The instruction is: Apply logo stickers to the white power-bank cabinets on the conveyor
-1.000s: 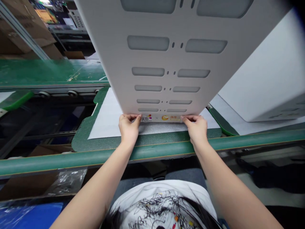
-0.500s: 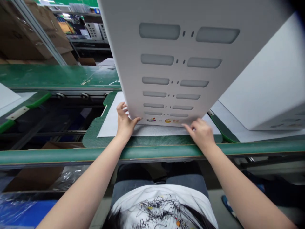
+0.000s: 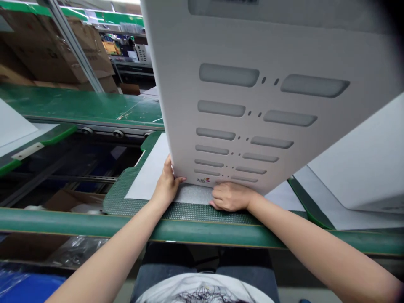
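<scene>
A tall white cabinet (image 3: 186, 126), its front panel lined with paired slots, stands upright on a white sheet (image 3: 148, 176) over a green mesh-topped pallet (image 3: 120, 195). A small printed logo (image 3: 203, 180) shows low on the panel. My left hand (image 3: 166, 185) grips the lower left corner, thumb on the front and fingers round the side. At the bottom front edge, my right hand (image 3: 232, 196) is closed, knuckles against the panel beside the logo. Its fingers are curled under, and whether anything is in them is hidden. The hand covers part of the printing.
A green rail (image 3: 202, 231) runs along the near edge. To the right stands another white cabinet (image 3: 372, 168) on its own sheet. A second pallet (image 3: 59, 136) lies at the left, beyond a gap. Cardboard boxes (image 3: 47, 50) stand behind the green bench (image 3: 78, 101).
My right hand has moved left from the cabinet's lower right to near the logo, and its fingers have curled in. My left hand keeps its corner. The view has tilted up and come closer.
</scene>
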